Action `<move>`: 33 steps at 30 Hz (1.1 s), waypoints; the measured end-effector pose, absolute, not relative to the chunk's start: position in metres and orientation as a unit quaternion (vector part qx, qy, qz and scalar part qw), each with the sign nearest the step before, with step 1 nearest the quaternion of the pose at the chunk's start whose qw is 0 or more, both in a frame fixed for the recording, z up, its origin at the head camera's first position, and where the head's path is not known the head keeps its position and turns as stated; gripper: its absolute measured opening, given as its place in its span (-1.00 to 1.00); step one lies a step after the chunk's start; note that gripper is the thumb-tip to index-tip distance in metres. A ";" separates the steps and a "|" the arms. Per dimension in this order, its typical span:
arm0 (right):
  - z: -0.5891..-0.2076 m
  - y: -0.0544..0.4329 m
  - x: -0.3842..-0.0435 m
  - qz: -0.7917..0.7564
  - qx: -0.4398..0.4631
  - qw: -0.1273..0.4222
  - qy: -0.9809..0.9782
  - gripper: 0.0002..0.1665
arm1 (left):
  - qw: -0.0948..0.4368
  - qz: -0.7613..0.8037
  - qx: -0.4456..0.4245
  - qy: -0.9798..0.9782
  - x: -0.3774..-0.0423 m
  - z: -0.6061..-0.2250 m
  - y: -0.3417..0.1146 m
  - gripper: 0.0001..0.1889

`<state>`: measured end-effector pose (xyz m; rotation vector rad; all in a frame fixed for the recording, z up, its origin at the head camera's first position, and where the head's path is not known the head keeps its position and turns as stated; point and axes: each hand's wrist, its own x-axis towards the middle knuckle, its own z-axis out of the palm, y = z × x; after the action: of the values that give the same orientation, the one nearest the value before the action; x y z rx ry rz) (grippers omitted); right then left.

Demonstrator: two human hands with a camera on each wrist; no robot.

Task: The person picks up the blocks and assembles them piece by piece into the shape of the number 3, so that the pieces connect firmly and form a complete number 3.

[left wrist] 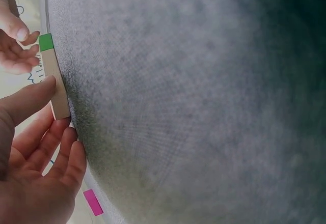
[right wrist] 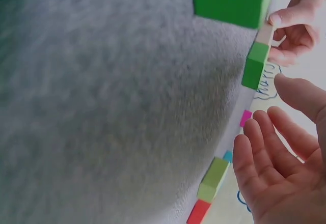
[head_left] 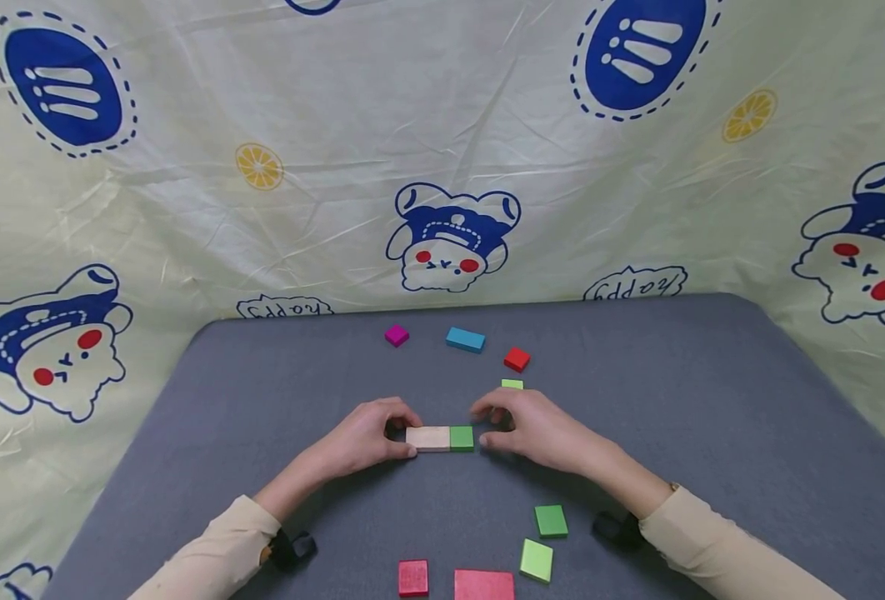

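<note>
A plain wooden block [head_left: 429, 439] lies end to end with a green block [head_left: 462, 439] in the middle of the table, forming a short row. My left hand [head_left: 375, 433] pinches the left end of the wooden block; in the left wrist view the thumb rests on the wooden block [left wrist: 60, 104] with fingertips against its other side. Just right of the green end, my right hand [head_left: 540, 429] holds nothing, its thumb and fingers spread apart around a gap. In the right wrist view a small space separates that hand [right wrist: 285, 158] from the green block [right wrist: 256, 65].
Behind the hands lie magenta [head_left: 397, 336], blue [head_left: 466, 340] and red [head_left: 517, 359] blocks. A light green block [head_left: 512, 384] sits partly behind the right hand. Nearer are green [head_left: 551, 521], light green [head_left: 536, 560] and two pinkish-red blocks [head_left: 413, 577]. A printed cloth [head_left: 337, 233] hangs behind the table.
</note>
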<state>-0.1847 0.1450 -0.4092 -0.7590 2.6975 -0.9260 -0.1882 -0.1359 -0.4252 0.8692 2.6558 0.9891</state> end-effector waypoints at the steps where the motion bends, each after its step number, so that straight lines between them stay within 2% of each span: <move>1: -0.408 0.147 -0.184 -0.312 -0.257 0.091 0.910 -0.56 | 0.088 0.332 0.291 0.893 -0.188 -0.425 -0.136 -0.76; 20: -0.399 0.194 -0.195 -0.301 -0.244 0.052 0.920 -0.54 | 0.085 0.328 0.290 0.895 -0.188 -0.426 -0.137 -0.75; 33: -0.407 0.202 -0.212 -0.300 -0.243 0.042 0.922 -0.52 | 0.089 0.330 0.290 0.894 -0.189 -0.426 -0.136 -0.75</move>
<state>-0.2116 0.2020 -0.4075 -0.7442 2.8207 -0.9181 -0.1885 -0.1362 -0.4256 0.8618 2.6603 0.9824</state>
